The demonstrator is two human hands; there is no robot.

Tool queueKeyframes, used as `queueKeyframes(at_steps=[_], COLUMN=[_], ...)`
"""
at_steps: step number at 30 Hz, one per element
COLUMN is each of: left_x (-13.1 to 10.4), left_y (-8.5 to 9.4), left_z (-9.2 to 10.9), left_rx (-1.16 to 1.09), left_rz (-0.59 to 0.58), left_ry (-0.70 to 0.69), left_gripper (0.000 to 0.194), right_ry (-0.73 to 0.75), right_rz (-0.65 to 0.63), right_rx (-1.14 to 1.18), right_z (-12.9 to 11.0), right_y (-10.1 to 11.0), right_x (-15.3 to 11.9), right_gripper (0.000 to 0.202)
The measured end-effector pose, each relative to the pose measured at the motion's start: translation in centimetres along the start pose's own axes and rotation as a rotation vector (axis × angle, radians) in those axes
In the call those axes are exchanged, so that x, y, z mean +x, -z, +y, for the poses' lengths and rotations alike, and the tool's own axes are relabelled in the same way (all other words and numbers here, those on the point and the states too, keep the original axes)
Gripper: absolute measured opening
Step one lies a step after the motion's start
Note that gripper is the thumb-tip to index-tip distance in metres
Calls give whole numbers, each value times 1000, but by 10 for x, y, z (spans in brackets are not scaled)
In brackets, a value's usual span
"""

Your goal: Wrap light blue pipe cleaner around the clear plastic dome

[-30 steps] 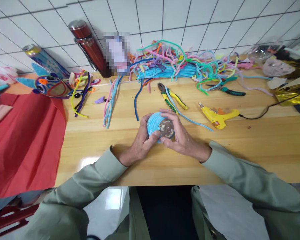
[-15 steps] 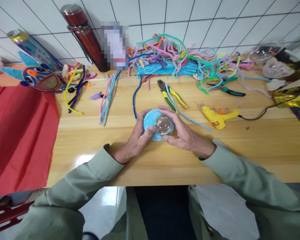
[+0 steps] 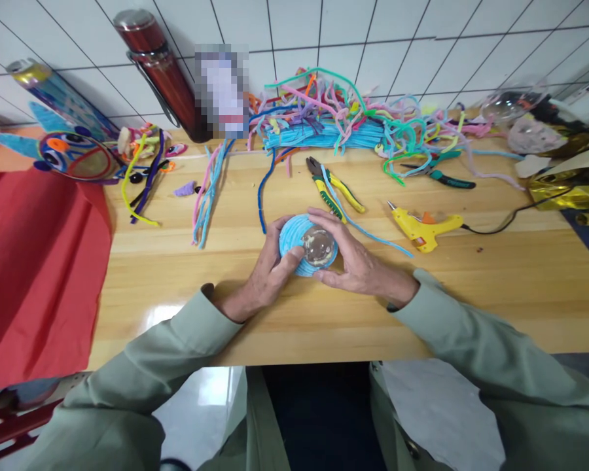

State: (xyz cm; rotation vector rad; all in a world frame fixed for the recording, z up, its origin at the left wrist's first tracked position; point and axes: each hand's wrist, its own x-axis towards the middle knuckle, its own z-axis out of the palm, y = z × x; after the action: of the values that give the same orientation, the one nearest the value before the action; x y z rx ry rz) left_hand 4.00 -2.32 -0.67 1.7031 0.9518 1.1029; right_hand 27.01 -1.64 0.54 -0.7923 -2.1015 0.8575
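Between my two hands is a clear plastic ball wrapped in blue pipe cleaners (image 3: 294, 230), its bare see-through part facing up and to the right. My left hand (image 3: 269, 271) grips its left side, the thumb lying on the wrapped coils by the edge of the bare part. Round the right side curls my right hand (image 3: 351, 255), fingers over the far rim and thumb at the near edge. Just beyond the ball lie yellow-green pliers (image 3: 341, 190) with a loose light blue pipe cleaner (image 3: 373, 234) across them.
To the right rests a yellow hot glue gun (image 3: 425, 226) with a black cord; behind it are green-handled pliers (image 3: 451, 179). A pile of pipe cleaners (image 3: 324, 134) lines the wall. A red thermos (image 3: 161, 75), a decorated can figure (image 3: 76, 154) and red cloth (image 3: 39, 275) are leftward.
The whole view has shifted slightly, so things sit a little further left. Both hands keep their hold on the wrapped ball, with the right thumb and fingers moved only slightly, if at all.
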Motion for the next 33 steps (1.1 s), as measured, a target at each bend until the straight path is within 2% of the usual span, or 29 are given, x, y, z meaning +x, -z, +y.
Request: queueKeyframes(at_steps=[7, 12, 18, 28, 33], left_x=[-2, -3, -4, -3, 1], left_y=[-1, -1, 0, 2, 3], left_z=[2, 5, 6, 2, 4], left_rx=[22, 46, 70, 72, 16], left_rz=[-35, -60, -79, -74, -51], left_ry=[-38, -45, -50, -43, 16], left_gripper=[58, 57, 59, 62, 60], right_ry=[-26, -66, -45, -28, -15], right_rz=[114, 46, 99, 109, -6], right_rx=[7, 83, 38, -12, 54], right_z=[-7, -10, -9, -10, -8], right_y=[-9, -5, -8, -9, 7], right_x=[0, -3, -3, -2, -1], right_gripper=[79, 77, 73, 75, 79])
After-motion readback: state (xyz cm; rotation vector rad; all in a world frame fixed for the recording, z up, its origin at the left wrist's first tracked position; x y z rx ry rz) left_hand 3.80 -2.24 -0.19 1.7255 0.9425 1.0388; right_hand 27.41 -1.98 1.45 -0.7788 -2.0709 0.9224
